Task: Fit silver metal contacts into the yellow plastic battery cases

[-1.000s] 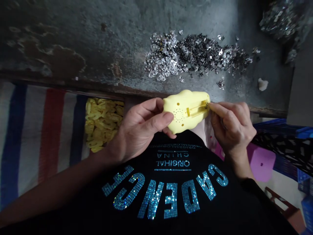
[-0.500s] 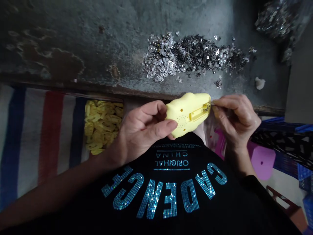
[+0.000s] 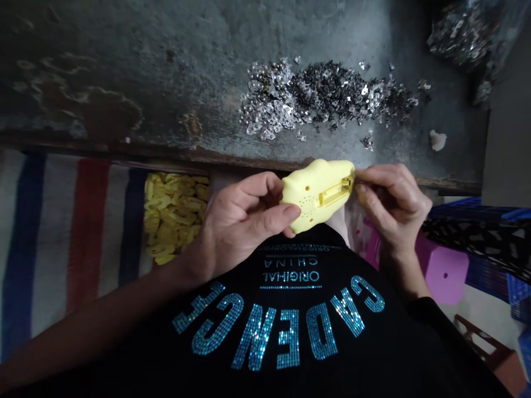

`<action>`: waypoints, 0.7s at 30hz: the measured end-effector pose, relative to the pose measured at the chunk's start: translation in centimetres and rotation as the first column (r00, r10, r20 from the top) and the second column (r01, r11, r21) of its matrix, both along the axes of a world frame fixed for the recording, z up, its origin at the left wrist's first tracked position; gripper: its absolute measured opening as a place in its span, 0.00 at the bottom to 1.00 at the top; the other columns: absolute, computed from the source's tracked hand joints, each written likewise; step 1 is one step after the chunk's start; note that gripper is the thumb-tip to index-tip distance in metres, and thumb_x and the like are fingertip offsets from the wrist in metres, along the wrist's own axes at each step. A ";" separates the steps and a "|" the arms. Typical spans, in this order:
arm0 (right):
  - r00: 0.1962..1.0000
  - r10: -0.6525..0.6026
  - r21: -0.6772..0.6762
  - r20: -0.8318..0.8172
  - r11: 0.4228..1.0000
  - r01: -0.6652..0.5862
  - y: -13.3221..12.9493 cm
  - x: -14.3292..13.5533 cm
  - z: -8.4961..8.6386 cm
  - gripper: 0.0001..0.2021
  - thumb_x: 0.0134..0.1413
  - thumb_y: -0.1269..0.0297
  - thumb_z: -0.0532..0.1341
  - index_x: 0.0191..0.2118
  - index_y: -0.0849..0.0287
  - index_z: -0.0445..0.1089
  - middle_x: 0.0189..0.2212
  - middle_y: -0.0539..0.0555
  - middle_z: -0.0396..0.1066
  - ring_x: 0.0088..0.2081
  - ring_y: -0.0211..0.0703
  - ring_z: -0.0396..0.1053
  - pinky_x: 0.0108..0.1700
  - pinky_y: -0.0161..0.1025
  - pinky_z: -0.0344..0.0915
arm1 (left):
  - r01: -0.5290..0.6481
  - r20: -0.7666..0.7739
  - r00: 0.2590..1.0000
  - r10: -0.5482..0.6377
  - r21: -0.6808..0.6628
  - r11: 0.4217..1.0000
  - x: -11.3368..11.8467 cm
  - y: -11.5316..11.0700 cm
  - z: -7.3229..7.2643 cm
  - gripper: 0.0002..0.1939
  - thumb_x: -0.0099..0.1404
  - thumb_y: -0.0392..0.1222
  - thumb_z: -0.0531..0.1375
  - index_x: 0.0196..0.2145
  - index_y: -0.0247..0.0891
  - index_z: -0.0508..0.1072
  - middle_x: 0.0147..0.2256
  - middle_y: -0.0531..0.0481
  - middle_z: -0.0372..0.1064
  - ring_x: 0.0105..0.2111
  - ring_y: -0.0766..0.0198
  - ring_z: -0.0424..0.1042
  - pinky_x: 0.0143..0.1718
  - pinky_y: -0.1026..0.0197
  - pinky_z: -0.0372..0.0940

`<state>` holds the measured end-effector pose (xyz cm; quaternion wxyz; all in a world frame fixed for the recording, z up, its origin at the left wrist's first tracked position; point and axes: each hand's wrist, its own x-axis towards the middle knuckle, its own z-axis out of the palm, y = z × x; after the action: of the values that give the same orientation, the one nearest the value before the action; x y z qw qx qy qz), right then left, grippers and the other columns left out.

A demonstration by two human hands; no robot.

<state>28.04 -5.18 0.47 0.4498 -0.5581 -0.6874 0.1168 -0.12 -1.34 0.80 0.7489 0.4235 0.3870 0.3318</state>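
Note:
My left hand (image 3: 249, 215) grips a yellow plastic toy shell (image 3: 317, 190) between thumb and fingers, with its back turned up. On that back are a ring of small speaker holes, two screw holes and an open battery compartment (image 3: 335, 192). Metal shows at the compartment's right end. My right hand (image 3: 388, 202) is closed in a pinch at the shell's right end, touching or almost touching it. Whatever the pinch holds is too small to make out. Behind the shell, small metal battery contacts (image 3: 269, 108), some shiny and some dark, lie heaped on the grey workbench (image 3: 174, 72).
Yellow plastic parts (image 3: 176, 215) fill a container below the bench edge, beside a striped sheet (image 3: 87, 232). A plastic bag of metal pieces (image 3: 460, 36) lies at the back right, with a white lump (image 3: 437, 140) nearer. A purple stool (image 3: 443, 271) and blue crates (image 3: 489, 271) stand right.
My right hand has shifted slightly left, closer against the shell's end. The metal in the battery compartment looks lower and more seated. My left hand keeps its hold.

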 end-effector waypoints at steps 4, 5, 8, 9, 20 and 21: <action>0.942 -0.003 -0.271 -0.337 0.958 -0.094 0.5 0.8 -0.5 0.17 0.68 0.57 0.78 0.59 0.43 0.84 0.50 0.51 0.85 0.46 0.46 0.83 0.46 0.45 0.81 | -0.006 -0.035 0.999 0.006 0.006 1.000 0.4 0.1 0.9 0.11 0.68 0.45 0.78 0.39 0.39 0.81 0.34 0.51 0.82 0.29 0.63 0.80 0.31 0.65 0.77; 0.918 -0.001 -0.323 -0.396 0.936 -0.138 0.6 0.9 -0.6 0.18 0.67 0.55 0.79 0.60 0.43 0.84 0.51 0.51 0.85 0.46 0.46 0.83 0.47 0.44 0.82 | -0.002 -0.053 0.999 0.003 0.012 1.000 0.5 0.1 1.2 0.12 0.67 0.45 0.79 0.38 0.39 0.81 0.32 0.52 0.81 0.28 0.64 0.79 0.30 0.66 0.76; 0.868 0.001 -0.366 -0.496 0.907 -0.210 0.9 1.0 -0.6 0.19 0.65 0.52 0.80 0.59 0.45 0.85 0.50 0.50 0.86 0.46 0.45 0.83 0.50 0.44 0.83 | 0.019 -0.073 0.997 -0.013 0.082 0.996 0.9 0.1 2.2 0.13 0.65 0.44 0.80 0.37 0.38 0.81 0.32 0.52 0.83 0.26 0.67 0.76 0.28 0.68 0.71; 0.859 0.001 -0.363 -0.511 0.906 -0.218 1.0 1.0 -0.5 0.19 0.65 0.53 0.80 0.58 0.46 0.85 0.49 0.50 0.87 0.45 0.45 0.83 0.51 0.44 0.83 | 0.027 -0.082 0.996 -0.017 0.121 0.992 0.9 0.1 2.4 0.13 0.64 0.43 0.80 0.37 0.38 0.81 0.35 0.51 0.85 0.28 0.67 0.77 0.29 0.68 0.72; 0.913 -0.014 -0.301 -0.407 0.946 -0.120 0.2 0.1 -1.2 0.12 0.68 0.53 0.76 0.53 0.47 0.82 0.45 0.50 0.84 0.40 0.43 0.80 0.44 0.43 0.81 | 0.261 -0.229 0.963 -0.144 0.650 0.714 1.0 -0.3 2.5 0.09 0.73 0.36 0.75 0.38 0.42 0.78 0.61 0.43 0.87 0.52 0.54 0.90 0.49 0.58 0.82; 0.919 -0.021 -0.275 -0.393 0.957 -0.095 0.0 0.0 -1.6 0.13 0.68 0.53 0.75 0.53 0.47 0.81 0.44 0.50 0.83 0.39 0.43 0.80 0.43 0.44 0.81 | 0.278 -0.235 0.959 -0.161 0.659 0.699 1.0 -0.3 2.4 0.10 0.72 0.37 0.75 0.38 0.42 0.78 0.61 0.43 0.87 0.54 0.52 0.89 0.54 0.55 0.82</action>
<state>28.00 -5.20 -1.09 0.4895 -0.5698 -0.5696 0.3336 0.87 -1.63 3.21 0.5400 0.7381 0.2420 0.3242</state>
